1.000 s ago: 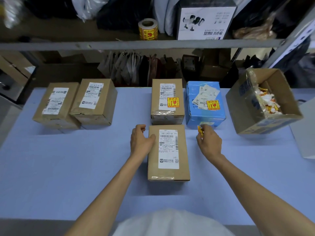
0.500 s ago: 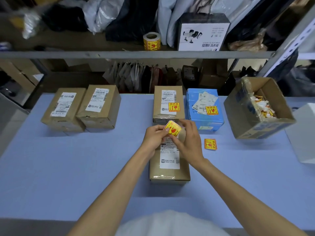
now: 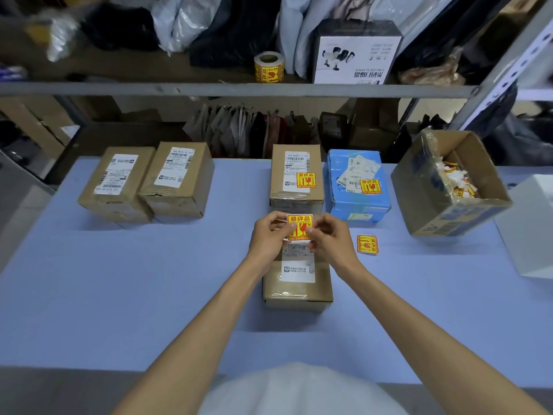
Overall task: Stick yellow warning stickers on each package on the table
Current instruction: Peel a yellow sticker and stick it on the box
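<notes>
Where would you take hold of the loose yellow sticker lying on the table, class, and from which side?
Probably one corner on its right edge, approached from above. The loose sticker lies flat on the table, so nothing stands up to grasp; a fingertip must lift a corner, then pinch. Its right side is free, while the near package sits to its left.

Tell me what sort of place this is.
Probably a parcel packing or dispatch storeroom: labelled cardboard packages sit on the table, a roll of warning stickers stands on the metal shelf, and bagged goods crowd it.
</notes>
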`<state>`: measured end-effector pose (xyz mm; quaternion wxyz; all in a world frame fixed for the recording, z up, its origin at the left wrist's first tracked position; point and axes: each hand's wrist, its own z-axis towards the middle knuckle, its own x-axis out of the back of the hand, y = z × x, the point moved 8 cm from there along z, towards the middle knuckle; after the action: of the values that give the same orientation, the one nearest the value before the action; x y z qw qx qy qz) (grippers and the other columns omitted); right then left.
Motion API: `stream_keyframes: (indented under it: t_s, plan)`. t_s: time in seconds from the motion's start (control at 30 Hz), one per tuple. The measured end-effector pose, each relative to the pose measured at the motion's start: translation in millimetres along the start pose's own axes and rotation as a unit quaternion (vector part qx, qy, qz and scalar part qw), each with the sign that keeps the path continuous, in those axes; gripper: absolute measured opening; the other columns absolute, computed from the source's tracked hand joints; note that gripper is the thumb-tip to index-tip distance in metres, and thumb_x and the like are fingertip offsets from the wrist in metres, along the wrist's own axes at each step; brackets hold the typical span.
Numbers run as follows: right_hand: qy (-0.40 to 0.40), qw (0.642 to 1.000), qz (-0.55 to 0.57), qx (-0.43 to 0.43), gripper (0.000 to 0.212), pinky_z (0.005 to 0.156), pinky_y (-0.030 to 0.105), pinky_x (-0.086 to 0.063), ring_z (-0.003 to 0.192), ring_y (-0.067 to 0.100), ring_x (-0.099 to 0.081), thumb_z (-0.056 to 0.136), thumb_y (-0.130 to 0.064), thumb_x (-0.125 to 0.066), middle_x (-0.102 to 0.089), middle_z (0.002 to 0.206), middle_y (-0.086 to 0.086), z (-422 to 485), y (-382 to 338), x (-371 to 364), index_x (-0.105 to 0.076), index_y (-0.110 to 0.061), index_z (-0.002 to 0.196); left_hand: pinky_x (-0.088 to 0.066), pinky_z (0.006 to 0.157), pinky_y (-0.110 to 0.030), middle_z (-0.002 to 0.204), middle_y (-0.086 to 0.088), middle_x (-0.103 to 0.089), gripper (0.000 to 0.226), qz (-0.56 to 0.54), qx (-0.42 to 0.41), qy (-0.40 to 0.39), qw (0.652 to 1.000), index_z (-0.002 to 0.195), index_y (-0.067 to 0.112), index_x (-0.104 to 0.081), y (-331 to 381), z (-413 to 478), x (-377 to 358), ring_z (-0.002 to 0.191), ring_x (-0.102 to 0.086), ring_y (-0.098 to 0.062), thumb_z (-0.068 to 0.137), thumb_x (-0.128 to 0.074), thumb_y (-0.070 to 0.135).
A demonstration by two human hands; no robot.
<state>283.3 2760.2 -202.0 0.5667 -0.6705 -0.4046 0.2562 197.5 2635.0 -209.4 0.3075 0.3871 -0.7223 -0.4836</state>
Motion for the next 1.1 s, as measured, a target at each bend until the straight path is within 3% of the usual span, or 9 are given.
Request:
stream_keyframes:
  t_s: [0.17, 0.4, 0.63, 0.87, 1.1]
  plan:
    - [0.031, 0.999, -0.026, 0.004, 0.013, 0.062, 0.026, -0.057, 0.078, 0.023, -0.067, 0.089, -0.003, -0.061, -0.066, 0.089, 0.017, -5, 3, 3, -0.061, -0.016, 0.090, -0.056, 0.065, -0.021, 0.100, -0.008, -0.072, 0.011, 0.007, 0.021, 0.012, 1.000, 0.099, 0.012, -0.065, -9, -6, 3, 0.088, -0.071, -0.018, 0.091, -0.063, 0.019]
    - [0.026, 1.000, -0.006, 0.008, 0.008, 0.063, 0.022, -0.057, 0.085, 0.019, -0.068, 0.089, -0.005, -0.062, -0.067, 0.091, 0.011, -14, 4, -2, -0.058, -0.009, 0.083, -0.056, 0.059, -0.019, 0.092, -0.008, -0.072, 0.009, -0.008, 0.023, 0.029, 0.999, 0.095, 0.011, -0.067, -14, -13, 11, 0.071, -0.071, -0.012, 0.090, -0.064, 0.018]
    - [0.033, 0.999, 0.014, -0.005, 0.007, 0.052, 0.023, -0.056, 0.076, 0.017, -0.072, 0.090, -0.006, -0.062, -0.070, 0.083, 0.008, -25, 6, 0, -0.056, -0.007, 0.087, -0.059, 0.071, -0.026, 0.089, -0.008, -0.073, 0.016, 0.049, 0.028, -0.021, 0.998, 0.101, 0.008, -0.068, -21, -16, 12, 0.075, -0.073, -0.016, 0.091, -0.063, 0.020]
    - [0.048, 0.999, 0.000, -0.007, 0.011, 0.051, 0.019, -0.054, 0.077, 0.016, -0.071, 0.091, -0.007, -0.060, -0.070, 0.087, 0.009, -25, 5, -1, -0.056, -0.013, 0.084, -0.056, 0.062, -0.020, 0.078, -0.006, -0.070, 0.016, 0.066, 0.031, -0.044, 0.996, 0.097, 0.004, -0.069, -14, -18, 17, 0.067, -0.066, -0.013, 0.092, -0.060, 0.016]
    - [0.051, 0.999, -0.013, -0.012, 0.010, 0.056, 0.020, -0.055, 0.076, 0.013, -0.068, 0.091, -0.007, -0.061, -0.068, 0.085, 0.001, -23, 2, -1, -0.059, -0.014, 0.085, -0.057, 0.069, -0.023, 0.082, -0.008, -0.071, 0.008, 0.070, 0.015, -0.074, 0.995, 0.091, 0.009, -0.067, -11, -21, 18, 0.070, -0.067, -0.014, 0.092, -0.061, 0.015]
